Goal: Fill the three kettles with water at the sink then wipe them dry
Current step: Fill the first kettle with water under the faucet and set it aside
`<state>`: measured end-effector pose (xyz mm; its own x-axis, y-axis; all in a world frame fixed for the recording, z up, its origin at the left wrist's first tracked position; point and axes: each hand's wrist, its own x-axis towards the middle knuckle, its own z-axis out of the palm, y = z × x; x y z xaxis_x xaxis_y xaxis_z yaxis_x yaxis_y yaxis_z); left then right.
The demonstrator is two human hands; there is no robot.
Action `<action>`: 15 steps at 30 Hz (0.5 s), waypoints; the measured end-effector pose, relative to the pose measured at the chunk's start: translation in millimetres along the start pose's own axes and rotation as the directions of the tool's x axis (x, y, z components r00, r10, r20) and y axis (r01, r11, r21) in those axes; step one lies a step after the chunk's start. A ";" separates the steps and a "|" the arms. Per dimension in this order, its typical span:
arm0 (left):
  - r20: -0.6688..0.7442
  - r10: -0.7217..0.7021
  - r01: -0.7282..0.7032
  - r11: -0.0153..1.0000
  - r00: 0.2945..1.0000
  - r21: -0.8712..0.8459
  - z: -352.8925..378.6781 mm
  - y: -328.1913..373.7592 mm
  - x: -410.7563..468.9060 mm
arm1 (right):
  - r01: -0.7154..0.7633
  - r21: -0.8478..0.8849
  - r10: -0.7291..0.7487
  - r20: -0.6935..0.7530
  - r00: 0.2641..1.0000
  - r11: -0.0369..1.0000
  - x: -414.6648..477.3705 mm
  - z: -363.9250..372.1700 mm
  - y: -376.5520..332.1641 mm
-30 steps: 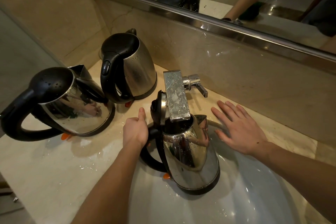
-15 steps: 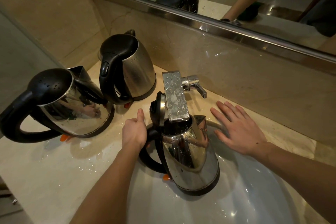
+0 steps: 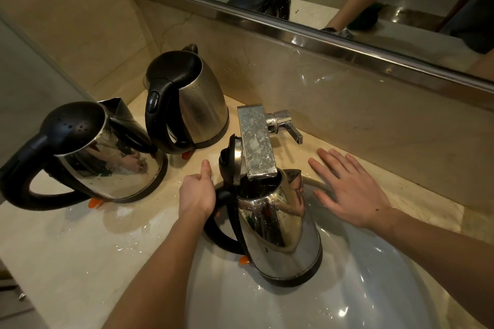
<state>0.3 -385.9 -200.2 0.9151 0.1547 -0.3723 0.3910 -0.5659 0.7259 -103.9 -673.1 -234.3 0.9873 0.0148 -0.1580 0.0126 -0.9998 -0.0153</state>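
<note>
Holding the kettle (image 3: 280,235) in the sink (image 3: 374,288) so its open mouth sits right under the tap (image 3: 256,141).
Left hand (image 3: 197,192) grips the handle; right hand (image 3: 350,192) lies flat, fingers spread, on the worktop (image 3: 66,248) by the lever (image 3: 291,132), ready to turn it, I'd guess.

No text can be read; faint marks on the rear kettle (image 3: 199,104) are too small to tell.

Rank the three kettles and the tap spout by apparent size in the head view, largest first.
1. Left kettle and kettle under the tap: roughly alike, so unranked.
2. Back kettle: looks smaller, though it stands farther away.
3. Tap spout: smallest.
</note>
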 end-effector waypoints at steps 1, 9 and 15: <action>0.000 0.003 -0.003 1.000 1.000 0.001 -0.1 -0.1 -0.2 | -0.001 0.002 0.001 0.003 1.000 1.000 -0.1 -0.4 -0.1; 0.002 -0.012 0.012 1.000 1.000 -0.008 0.3 -1.1 1.0 | 0.002 -0.014 -0.002 0.007 1.000 1.000 -0.6 -0.8 -0.5; 0.002 -0.011 0.011 1.000 1.000 -0.023 1.3 -1.3 1.1 | 0.004 -0.006 -0.004 0.003 1.000 1.000 -0.1 -0.7 -0.6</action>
<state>0.7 -386.1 -202.3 0.9106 0.1593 -0.3813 0.4031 -0.5454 0.7349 -103.9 -672.5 -233.5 0.9868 0.0193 -0.1609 0.0178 -0.9998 -0.0106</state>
